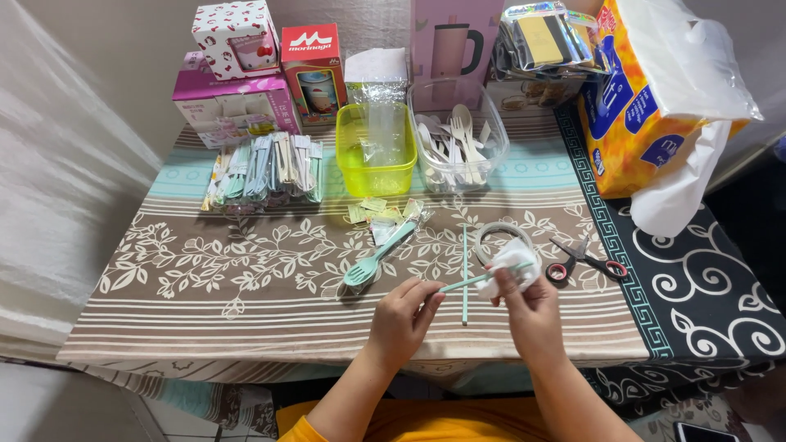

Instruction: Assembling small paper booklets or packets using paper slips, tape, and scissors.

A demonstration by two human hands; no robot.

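Chopstick [467, 282], pale mint and thin, sits low in the middle of the worktop [246, 311], pinched at its near end by the left hand [403, 315], whose grip is narrow, thumb and fingertips closed on the stick. Its far end runs toward 2 o'clock into a white wipe [512, 266] that the right hand [530, 309] wraps around it, grip closed on the cloth. A second mint stick [465, 278] lies flat on the cloth-covered worktop between the hands, pointing to 12 o'clock. At 10 o'clock from the left hand rests a mint fork and spoon [372, 263]. Red-handled scissors [585, 260] lie at 2 o'clock from the right hand. Further off at 12 o'clock stand a yellow-green tub [377, 168] and a clear tub of white cutlery [458, 147]
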